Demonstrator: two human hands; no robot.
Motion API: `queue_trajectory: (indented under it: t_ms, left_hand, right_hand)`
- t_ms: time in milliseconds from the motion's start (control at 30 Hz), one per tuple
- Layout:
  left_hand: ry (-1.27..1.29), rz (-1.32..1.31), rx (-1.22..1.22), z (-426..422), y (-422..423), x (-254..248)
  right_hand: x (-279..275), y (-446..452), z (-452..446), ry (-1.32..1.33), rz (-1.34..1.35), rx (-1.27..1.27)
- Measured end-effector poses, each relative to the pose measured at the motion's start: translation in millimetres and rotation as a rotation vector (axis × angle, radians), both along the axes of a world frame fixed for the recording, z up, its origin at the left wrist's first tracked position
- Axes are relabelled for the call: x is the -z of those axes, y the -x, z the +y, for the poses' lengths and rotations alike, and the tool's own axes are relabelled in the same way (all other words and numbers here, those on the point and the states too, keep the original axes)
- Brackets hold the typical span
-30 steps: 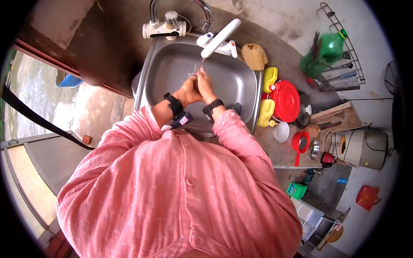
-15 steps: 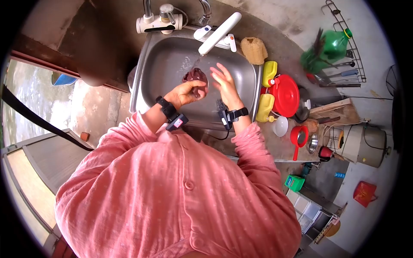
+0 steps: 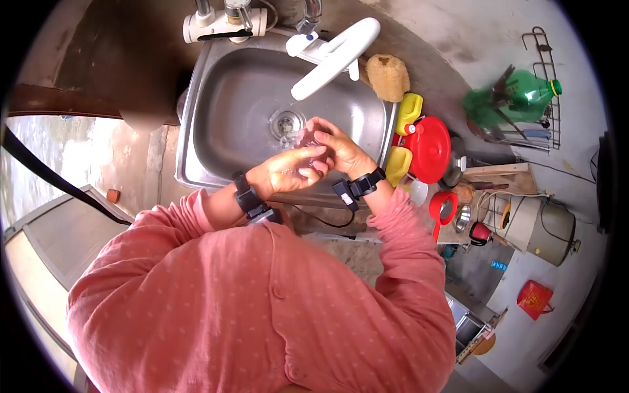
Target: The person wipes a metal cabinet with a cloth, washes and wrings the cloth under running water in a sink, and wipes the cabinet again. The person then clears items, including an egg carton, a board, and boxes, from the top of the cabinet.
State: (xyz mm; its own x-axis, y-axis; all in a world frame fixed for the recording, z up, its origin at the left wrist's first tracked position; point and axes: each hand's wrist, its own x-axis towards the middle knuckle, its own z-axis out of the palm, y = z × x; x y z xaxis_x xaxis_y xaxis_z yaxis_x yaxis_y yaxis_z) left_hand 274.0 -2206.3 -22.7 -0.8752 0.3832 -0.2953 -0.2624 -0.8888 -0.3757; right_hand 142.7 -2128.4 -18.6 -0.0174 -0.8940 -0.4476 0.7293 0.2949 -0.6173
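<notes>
Over the near side of the steel sink (image 3: 190, 141), my two hands are together around a wet, dark reddish lump (image 3: 310, 139). It may be a piece of raw meat, but the fingers cover most of it. My left hand (image 3: 288, 173) is cupped underneath and beside it, fingers curled. From the other side, my right hand (image 3: 346, 152) closes over it with bent fingers. The white tap spout (image 3: 337, 59) hangs above, and water splashes near the drain (image 3: 286, 124). Each wrist wears a black strap with a small device.
A tan sponge (image 3: 388, 77) sits at the sink's right corner. Beyond are yellow bottles (image 3: 409, 108), a red lid (image 3: 429, 150), a red-handled ladle (image 3: 444, 208) and a steel bowl (image 3: 462, 218). A green bottle (image 3: 524, 95) is by the wall rack. Behind the sink is a white water heater tap (image 3: 219, 27).
My right hand, earlier spread apart from the lump, has come in and closed on it. My left hand has brought the lump nearer to me, away from the spout, uncovering the drain.
</notes>
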Motion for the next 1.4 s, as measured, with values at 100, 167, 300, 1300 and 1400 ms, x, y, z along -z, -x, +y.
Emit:
queue_trajectory:
  t_ms: [100, 167, 300, 1300, 1400]
  left_hand:
    - [0.070, 0.033, 0.039, -4, 10, 12]
    - [0.074, 0.077, 0.078, -7, 16, 17]
    - [0.455, -0.092, 0.149, -6, 29, 22]
    - [1.379, -0.334, 0.228, -94, -10, 48]
    - [1.535, -0.366, 0.183, -109, -10, 80]
  right_hand:
    - [-5, 9, -13, -0.096, 0.148, -0.048]
    - [-8, 11, -22, -0.138, 0.228, -0.072]
    - [-1, 11, -40, -0.216, 0.540, -0.137]
    - [89, -9, -27, -0.236, 0.224, 0.117]
    - [79, -9, -22, -0.352, 0.306, 0.127]
